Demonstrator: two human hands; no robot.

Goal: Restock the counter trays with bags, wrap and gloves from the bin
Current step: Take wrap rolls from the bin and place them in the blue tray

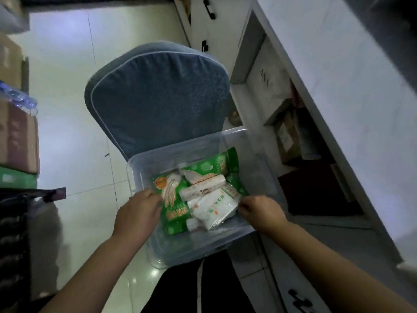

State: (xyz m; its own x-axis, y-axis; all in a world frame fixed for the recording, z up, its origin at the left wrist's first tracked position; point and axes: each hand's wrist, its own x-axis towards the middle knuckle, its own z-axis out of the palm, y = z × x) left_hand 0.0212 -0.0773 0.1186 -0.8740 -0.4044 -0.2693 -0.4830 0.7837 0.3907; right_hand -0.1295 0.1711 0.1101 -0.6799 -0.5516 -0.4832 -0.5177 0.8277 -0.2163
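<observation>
Both hands reach into bin [259, 152]: left hand [138, 211] grips green glove pack [173, 213]. Right hand [259, 211] pinches white bag pack [214, 208]. Packs lie between hands.

The bin [198, 249] at lower centre is clear plastic. The glove packs [173, 213] in it are green with white hand drawings, an orange disc and yellow lettering; the bags [214, 208] are white. The chair [158, 98] above is mottled blue with pale piping. The floor [67, 143] is glossy pale tile.
</observation>
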